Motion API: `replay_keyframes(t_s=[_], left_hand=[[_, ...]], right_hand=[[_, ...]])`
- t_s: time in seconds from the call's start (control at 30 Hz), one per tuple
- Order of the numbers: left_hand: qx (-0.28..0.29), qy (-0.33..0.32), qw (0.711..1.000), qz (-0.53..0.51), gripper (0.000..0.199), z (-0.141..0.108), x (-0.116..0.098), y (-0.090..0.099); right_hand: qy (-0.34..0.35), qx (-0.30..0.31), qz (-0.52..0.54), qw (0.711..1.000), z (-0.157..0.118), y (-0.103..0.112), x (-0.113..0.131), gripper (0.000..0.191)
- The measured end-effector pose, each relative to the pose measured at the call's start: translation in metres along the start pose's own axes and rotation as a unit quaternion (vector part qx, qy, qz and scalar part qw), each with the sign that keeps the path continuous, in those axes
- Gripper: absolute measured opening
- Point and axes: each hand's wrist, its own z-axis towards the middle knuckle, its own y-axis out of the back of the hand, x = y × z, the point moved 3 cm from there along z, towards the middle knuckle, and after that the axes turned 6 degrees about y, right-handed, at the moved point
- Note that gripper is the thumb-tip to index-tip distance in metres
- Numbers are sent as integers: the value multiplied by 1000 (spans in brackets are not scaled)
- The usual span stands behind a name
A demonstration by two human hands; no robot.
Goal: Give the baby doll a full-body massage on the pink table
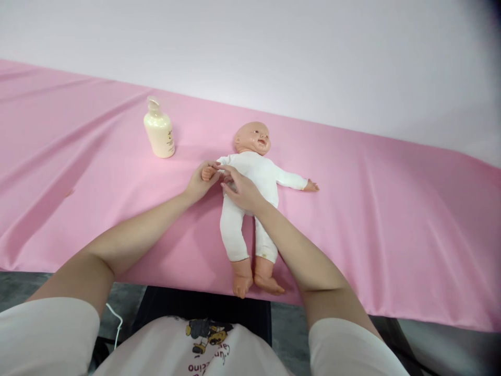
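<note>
Lying on its back beneath and beyond the right hand (243,192), the baby doll (261,180) looks light, its white-clothed trunk (252,166) probably soft and the best hold, its shiny bald head (246,137) likely stiff, smooth vinyl. Its smaller fist (207,174) sits within the left hand (198,184), which cups it; the right hand's fingers curve over the sleeve (224,160), their grip unclear.

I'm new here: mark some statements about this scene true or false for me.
The baby doll lies on its back on the pink tablecloth. True.
The left hand and right hand are both at the doll. True.
The pump bottle stands upright. True.
The right hand is holding the pump bottle. False: both hands are away from it.
The doll wears shoes. False: its feet are bare.
The doll is dressed in blue. False: its outfit is white.
</note>
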Motion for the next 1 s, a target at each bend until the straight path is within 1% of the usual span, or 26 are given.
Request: replay_keyframes(t_s=[0.13, 0.23, 0.33, 0.4, 0.47, 0.57, 0.67, 0.8, 0.9, 0.93, 1.0], left_hand=[[25, -42, 999, 5, 18, -1, -1, 0], [22, -44, 999, -2, 17, -1, -3, 0], [1, -35, 999, -11, 22, 0, -2, -1], [-24, -42, 999, -2, 27, 1, -2, 1], [-53, -70, 996, 36, 27, 2, -3, 4], [-88, -107, 985, 108, 19, 4, -6, 10], [-120, -106, 978, 134, 8, 10, -5, 20], [-184, -102, 970, 121, 19, 25, 3, 41], [-232, -91, 961, 116, 21, 39, 11, 60], [-243, -86, 960, 114, 22, 43, 14, 66], [-242, -86, 960, 110, 22, 50, 19, 76]], right_hand=[[-7, 3, -14, 1000, 0, 0, -1, 50], [-5, 7, -15, 1000, 0, 1, 1, 50], [2, 13, -10, 1000, 1, 1, 3, 49], [4, 18, -8, 1000, 1, 1, 4, 49], [0, 20, -14, 1000, 1, 1, 3, 48], [-1, 24, -18, 1000, 1, 1, 3, 47], [2, 24, -13, 1000, 1, 0, 2, 46], [-1, 23, -15, 1000, 1, 0, 2, 46], [-3, 27, -18, 999, 2, 0, 1, 46], [-4, 27, -20, 999, 2, 0, 1, 46], [-6, 29, -24, 999, 2, 0, 1, 46]])
